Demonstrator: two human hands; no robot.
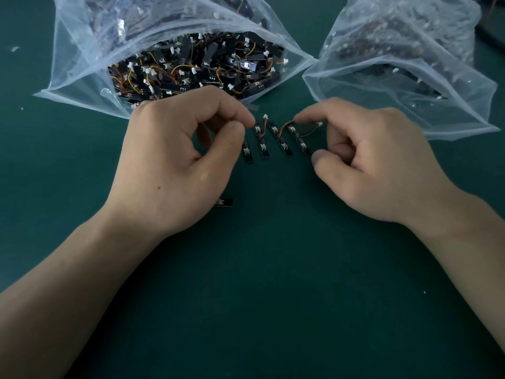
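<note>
Forearms enter from the near edge over a green mat [273, 283]. Row of 4 wired button boards [284, 144] lies at mid-mat between the hands. Left hand [175, 160]: fingers curled, thumb and index tips drawn together at the far end of the leftmost board [247, 151]; contact cannot be confirmed. Right hand [377, 160]: index at the far end and thumb at the near end of the rightmost board [300, 140], clamping it. 1 stray board [226, 202] lies beside the left wrist. Far side: left bag [82, 50], open and full of boards; right bag [451, 105].
</note>
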